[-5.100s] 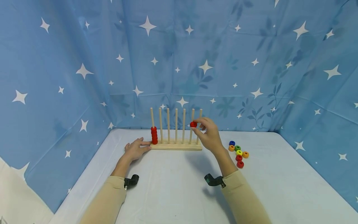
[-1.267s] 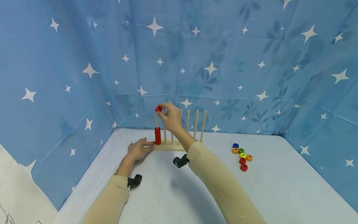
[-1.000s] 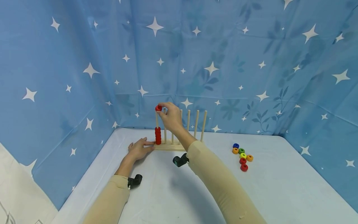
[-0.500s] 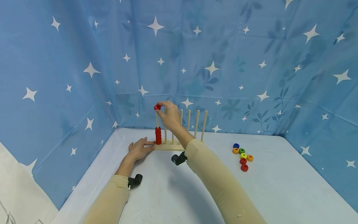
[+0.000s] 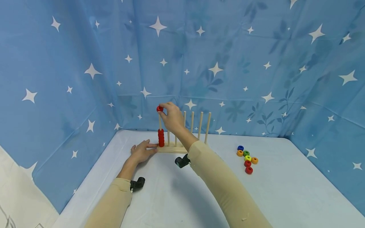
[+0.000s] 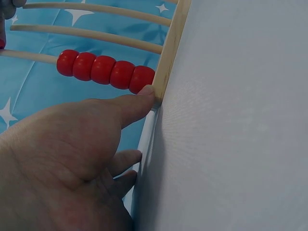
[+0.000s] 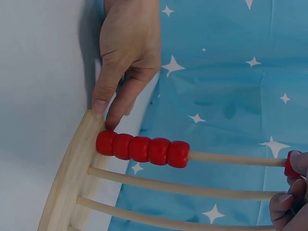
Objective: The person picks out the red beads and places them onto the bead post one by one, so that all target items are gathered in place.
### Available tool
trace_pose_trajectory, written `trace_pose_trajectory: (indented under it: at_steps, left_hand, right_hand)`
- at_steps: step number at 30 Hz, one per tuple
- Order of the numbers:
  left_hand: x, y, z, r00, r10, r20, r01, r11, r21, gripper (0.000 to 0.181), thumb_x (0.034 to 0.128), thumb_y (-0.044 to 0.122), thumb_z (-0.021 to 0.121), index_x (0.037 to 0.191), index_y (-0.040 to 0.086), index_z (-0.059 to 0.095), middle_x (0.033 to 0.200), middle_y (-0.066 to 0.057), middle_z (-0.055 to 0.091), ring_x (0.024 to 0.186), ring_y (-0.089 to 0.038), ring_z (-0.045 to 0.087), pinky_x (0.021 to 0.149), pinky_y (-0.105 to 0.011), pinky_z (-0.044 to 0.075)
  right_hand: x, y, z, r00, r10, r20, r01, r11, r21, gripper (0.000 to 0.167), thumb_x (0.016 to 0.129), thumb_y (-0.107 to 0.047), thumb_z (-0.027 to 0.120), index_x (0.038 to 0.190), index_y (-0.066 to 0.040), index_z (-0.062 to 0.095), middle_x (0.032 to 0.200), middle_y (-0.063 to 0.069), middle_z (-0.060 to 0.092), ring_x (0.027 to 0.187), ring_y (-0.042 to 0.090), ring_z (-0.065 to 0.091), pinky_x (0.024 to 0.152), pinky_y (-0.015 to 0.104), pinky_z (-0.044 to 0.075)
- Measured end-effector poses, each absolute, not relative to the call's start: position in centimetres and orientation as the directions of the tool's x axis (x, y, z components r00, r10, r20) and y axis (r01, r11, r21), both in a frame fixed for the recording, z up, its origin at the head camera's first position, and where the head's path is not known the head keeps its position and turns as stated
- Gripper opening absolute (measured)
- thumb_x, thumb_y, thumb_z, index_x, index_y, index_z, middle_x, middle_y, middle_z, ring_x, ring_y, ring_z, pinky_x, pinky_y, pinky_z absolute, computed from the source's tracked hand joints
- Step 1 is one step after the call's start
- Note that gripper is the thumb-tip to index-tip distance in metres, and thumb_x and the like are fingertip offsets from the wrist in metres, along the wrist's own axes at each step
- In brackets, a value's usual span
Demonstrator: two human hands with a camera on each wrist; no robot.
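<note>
A wooden rack with upright pegs has its base (image 5: 172, 149) on the table. Several red beads (image 5: 161, 138) are stacked on its leftmost peg. My right hand (image 5: 174, 118) pinches another red bead (image 5: 160, 109) at the top of that peg; in the right wrist view this bead (image 7: 290, 164) sits at the peg's end, partly covered by the fingers. My left hand (image 5: 140, 152) holds the left end of the base, the thumb on its near side, as the left wrist view shows with the hand (image 6: 72, 144) beside the lowest bead.
Loose beads lie in a group on the right of the white table (image 5: 285, 177): a blue one (image 5: 240, 148), a green one (image 5: 246, 153), a yellow one (image 5: 247, 158), two orange and two red (image 5: 249, 170). A blue star-patterned curtain (image 5: 228, 85) stands behind.
Over the last seconds my right hand has carried the red bead leftward from the right-hand pegs to the top of the leftmost peg. My left hand has stayed at the base.
</note>
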State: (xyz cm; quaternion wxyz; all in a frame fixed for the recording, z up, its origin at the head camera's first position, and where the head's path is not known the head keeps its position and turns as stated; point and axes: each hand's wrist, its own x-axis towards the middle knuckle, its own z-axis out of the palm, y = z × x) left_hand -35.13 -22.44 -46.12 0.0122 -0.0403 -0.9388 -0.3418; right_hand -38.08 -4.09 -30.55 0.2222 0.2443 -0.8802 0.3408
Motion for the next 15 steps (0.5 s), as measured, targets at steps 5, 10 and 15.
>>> trace_pose_trajectory:
  at_steps: [5,10,15]
  left_hand:
    - [-35.20,-22.38,-46.14,-0.997,0.058,0.042,0.072,0.765,0.640,0.038,0.1024,0.035,0.067,0.137,0.019,0.072,0.166,-0.020,0.037,0.157,-0.044,0.026,0.123,-0.071,0.002]
    - [-35.23,-22.28,-46.13,-0.998,0.044,0.042,0.061,0.764,0.642,0.038,0.1017,0.034,0.068,0.136,0.018,0.072,0.166,-0.019,0.037,0.157,-0.043,0.026,0.124,-0.070,0.001]
    - [-35.26,-22.28,-46.18,-0.998,0.042,0.043,0.059,0.765,0.641,0.038,0.1016,0.034,0.068,0.136,0.019,0.072,0.166,-0.018,0.037,0.157,-0.043,0.026,0.124,-0.070,0.001]
  right_hand:
    - [-38.12,-4.05,-30.54,-0.773,-0.294,0.563,-0.593,0.651,-0.474,0.036,0.104,-0.026,0.067,0.138,-0.017,0.070,0.135,0.003,0.068,0.121,0.023,0.067,0.094,0.037,0.059]
    - [-38.15,-4.05,-30.48,-0.767,-0.308,0.563,-0.601,0.652,-0.462,0.036,0.104,-0.024,0.067,0.138,-0.016,0.069,0.135,0.004,0.067,0.119,0.027,0.068,0.089,0.038,0.059]
    - [-38.07,-4.09,-30.36,-0.774,-0.315,0.549,-0.596,0.656,-0.463,0.036,0.105,-0.024,0.065,0.139,-0.017,0.069,0.138,0.004,0.066,0.120,0.027,0.068,0.088,0.038,0.060]
